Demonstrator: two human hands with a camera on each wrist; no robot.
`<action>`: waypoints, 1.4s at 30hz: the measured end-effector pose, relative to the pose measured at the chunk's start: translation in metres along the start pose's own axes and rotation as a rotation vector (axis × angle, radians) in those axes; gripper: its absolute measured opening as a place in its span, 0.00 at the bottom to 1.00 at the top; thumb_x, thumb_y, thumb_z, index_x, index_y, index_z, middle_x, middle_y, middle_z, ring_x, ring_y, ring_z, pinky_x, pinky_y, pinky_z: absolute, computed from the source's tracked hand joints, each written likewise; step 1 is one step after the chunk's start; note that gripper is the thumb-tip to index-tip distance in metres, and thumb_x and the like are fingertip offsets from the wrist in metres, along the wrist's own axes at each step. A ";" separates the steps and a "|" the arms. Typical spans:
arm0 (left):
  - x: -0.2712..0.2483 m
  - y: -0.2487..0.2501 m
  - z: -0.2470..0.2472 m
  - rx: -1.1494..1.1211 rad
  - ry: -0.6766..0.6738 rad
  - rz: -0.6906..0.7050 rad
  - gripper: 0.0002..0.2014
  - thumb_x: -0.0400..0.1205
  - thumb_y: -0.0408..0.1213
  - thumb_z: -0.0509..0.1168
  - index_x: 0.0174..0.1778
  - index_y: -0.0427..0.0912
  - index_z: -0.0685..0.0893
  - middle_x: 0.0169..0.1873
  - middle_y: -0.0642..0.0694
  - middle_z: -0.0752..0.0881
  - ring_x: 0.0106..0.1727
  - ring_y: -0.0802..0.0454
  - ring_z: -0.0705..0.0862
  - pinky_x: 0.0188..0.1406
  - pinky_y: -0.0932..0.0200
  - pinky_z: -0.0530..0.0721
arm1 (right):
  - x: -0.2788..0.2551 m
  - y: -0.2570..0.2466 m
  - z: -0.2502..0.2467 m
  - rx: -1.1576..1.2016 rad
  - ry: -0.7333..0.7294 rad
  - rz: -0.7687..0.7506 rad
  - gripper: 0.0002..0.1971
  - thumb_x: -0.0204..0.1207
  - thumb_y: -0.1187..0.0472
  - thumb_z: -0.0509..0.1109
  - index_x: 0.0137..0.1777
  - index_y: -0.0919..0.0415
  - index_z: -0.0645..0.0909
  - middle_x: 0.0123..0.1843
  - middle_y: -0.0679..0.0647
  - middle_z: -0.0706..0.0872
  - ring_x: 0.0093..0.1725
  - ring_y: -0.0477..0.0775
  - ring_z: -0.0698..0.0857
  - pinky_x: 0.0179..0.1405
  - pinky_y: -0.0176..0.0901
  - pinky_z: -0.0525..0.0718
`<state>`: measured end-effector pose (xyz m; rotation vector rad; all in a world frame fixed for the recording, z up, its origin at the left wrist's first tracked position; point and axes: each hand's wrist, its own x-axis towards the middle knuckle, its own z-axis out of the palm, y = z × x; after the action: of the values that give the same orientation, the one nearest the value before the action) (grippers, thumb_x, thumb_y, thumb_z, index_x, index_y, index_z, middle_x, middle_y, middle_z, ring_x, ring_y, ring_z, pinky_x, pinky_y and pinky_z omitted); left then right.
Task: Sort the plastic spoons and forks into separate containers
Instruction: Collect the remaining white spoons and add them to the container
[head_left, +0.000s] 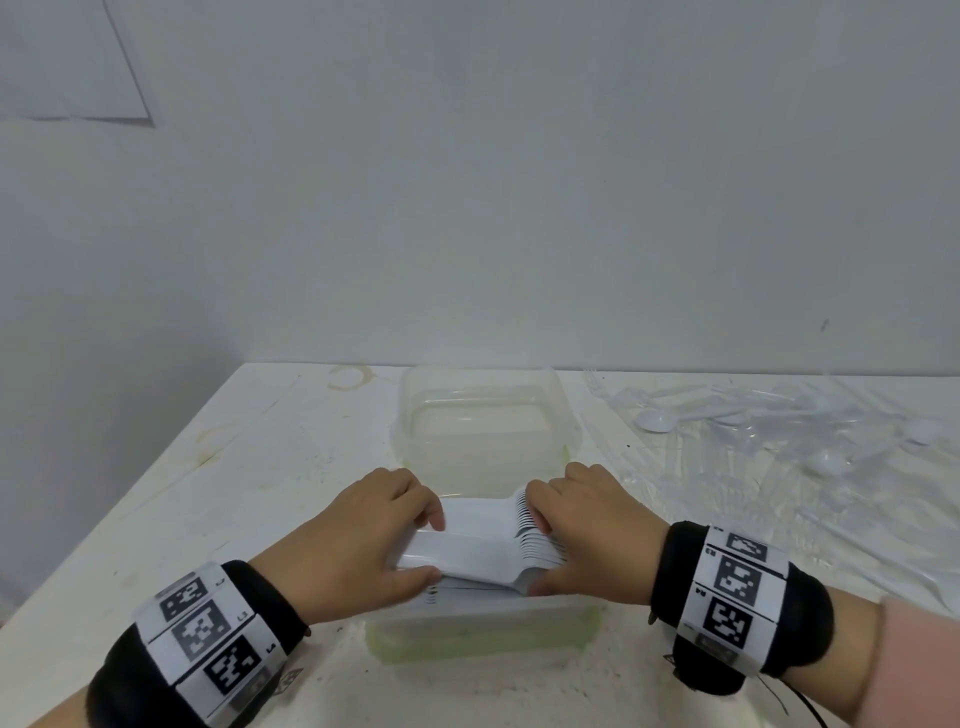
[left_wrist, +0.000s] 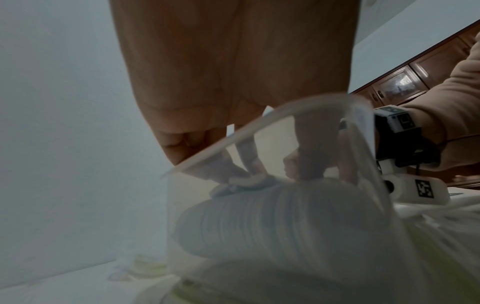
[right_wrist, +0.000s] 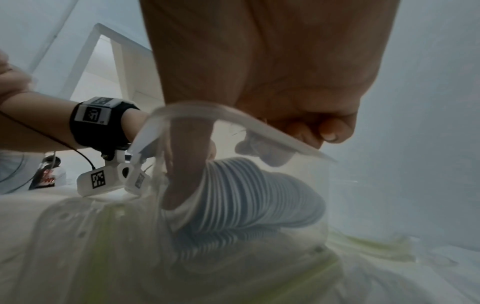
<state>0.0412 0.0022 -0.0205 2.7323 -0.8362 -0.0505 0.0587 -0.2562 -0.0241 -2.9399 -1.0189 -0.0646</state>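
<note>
A thick nested stack of white plastic spoons (head_left: 483, 545) lies inside the near clear container (head_left: 483, 631), which has a greenish rim. My left hand (head_left: 363, 540) grips the handle end of the stack, fingers over the top and thumb at the near side. My right hand (head_left: 582, 530) grips the bowl end the same way. Through the container wall, the wrist views show the stack's ribbed edge (left_wrist: 272, 222) and its bowls (right_wrist: 249, 195). A second clear container (head_left: 483, 415) stands just behind, with nothing visible in it.
Loose clear forks and white spoons (head_left: 779, 441) lie scattered on crinkled plastic wrap over the right side of the white table (head_left: 182, 493). A grey wall stands close behind. A brown ring stain (head_left: 350, 376) marks the far table edge.
</note>
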 end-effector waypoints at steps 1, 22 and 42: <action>-0.001 0.000 -0.001 0.008 -0.004 -0.003 0.20 0.74 0.66 0.58 0.59 0.63 0.73 0.53 0.66 0.71 0.56 0.69 0.67 0.58 0.71 0.69 | -0.001 0.000 -0.001 0.046 -0.018 0.007 0.28 0.63 0.28 0.59 0.41 0.54 0.63 0.33 0.46 0.68 0.39 0.54 0.65 0.39 0.39 0.63; -0.004 -0.008 -0.005 -0.037 -0.017 -0.026 0.29 0.66 0.82 0.48 0.53 0.68 0.70 0.50 0.69 0.73 0.56 0.69 0.70 0.59 0.69 0.72 | -0.007 0.001 -0.016 0.074 -0.084 0.010 0.20 0.69 0.40 0.71 0.46 0.47 0.63 0.43 0.43 0.73 0.46 0.50 0.66 0.51 0.41 0.60; -0.001 0.000 0.000 0.070 0.059 -0.009 0.23 0.70 0.70 0.59 0.51 0.60 0.75 0.46 0.65 0.75 0.47 0.63 0.73 0.47 0.70 0.71 | 0.006 0.007 -0.007 -0.217 -0.020 -0.160 0.31 0.48 0.33 0.75 0.39 0.55 0.69 0.29 0.47 0.73 0.30 0.51 0.67 0.35 0.43 0.63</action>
<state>0.0408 0.0028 -0.0210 2.7882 -0.8246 0.0586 0.0674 -0.2582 -0.0173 -3.0461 -1.3290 -0.1598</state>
